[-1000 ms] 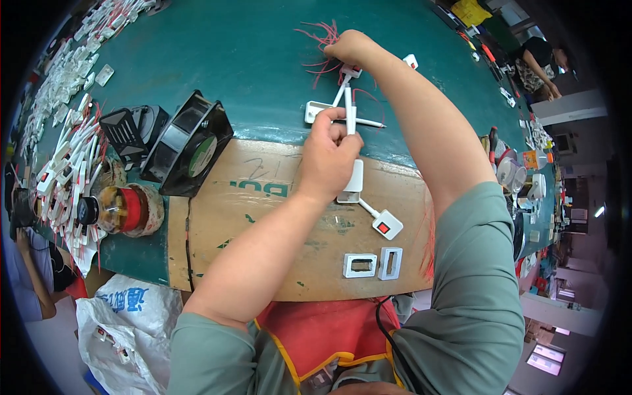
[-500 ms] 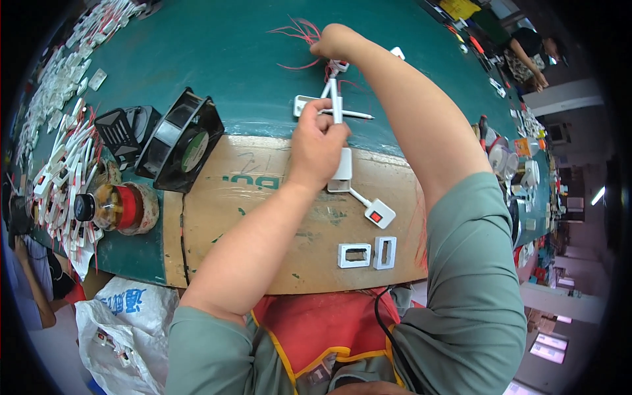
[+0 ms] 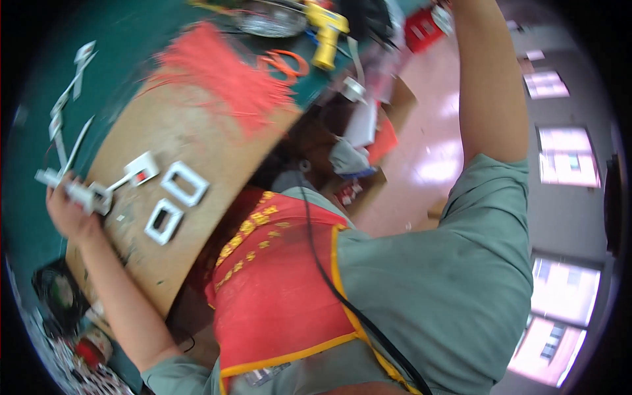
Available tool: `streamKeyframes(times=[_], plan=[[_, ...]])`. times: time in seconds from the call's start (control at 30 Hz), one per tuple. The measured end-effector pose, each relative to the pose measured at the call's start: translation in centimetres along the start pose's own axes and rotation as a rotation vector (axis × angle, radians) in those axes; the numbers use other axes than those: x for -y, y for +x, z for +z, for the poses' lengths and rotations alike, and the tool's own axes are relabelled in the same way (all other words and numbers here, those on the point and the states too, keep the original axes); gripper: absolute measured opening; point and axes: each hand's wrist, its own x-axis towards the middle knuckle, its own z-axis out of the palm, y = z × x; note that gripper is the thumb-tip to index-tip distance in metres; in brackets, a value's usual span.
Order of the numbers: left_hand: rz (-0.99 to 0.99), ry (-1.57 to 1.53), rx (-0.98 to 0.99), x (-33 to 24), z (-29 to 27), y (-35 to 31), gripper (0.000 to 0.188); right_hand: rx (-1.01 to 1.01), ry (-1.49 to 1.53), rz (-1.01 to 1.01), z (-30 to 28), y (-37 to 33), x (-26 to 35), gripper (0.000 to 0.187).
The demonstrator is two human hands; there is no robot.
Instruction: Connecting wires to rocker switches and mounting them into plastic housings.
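Note:
My left hand (image 3: 69, 214) is closed round a slim white plastic piece (image 3: 80, 196) at the left edge of the cardboard sheet (image 3: 197, 125). Close to its fingers lie a white housing (image 3: 100, 197) and a white part with a red switch (image 3: 141, 169), joined by a short white stem. Two white rectangular frames, one (image 3: 185, 184) larger in view than the other (image 3: 164, 222), rest on the cardboard. My right arm (image 3: 490, 79) stretches up to the top edge, where its hand is mostly cut off, beside a small white piece (image 3: 442, 18) and a red container (image 3: 423, 29). Its fingers are not clear.
A heap of red wires (image 3: 220, 76) covers the cardboard's far end. Beyond it are orange-handled scissors (image 3: 286, 64), a yellow glue gun (image 3: 326, 36) and a shiny metal dish (image 3: 270, 20). A black fan (image 3: 59, 286) and a jar (image 3: 93, 349) stand at lower left. A cable crosses my apron.
The view has swung to the right. My right hand has left the red wires on the table and reached far out to the right. My left hand still holds a white piece.

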Motion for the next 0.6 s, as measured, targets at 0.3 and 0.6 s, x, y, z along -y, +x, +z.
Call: streamKeyframes(times=[0.3, 0.6], plan=[[-0.158, -0.064, -0.016, -0.8, -6.7, 2.7, 0.031, -0.727, -0.084, 0.713, -23.5, -33.8, -32.2, 0.018], [-0.128, -0.011, -0.118, -5.0, -7.7, 3.4, 0.029, -0.409, 0.046, 1.453, -4.3, -61.6, -44.2, 0.046]])
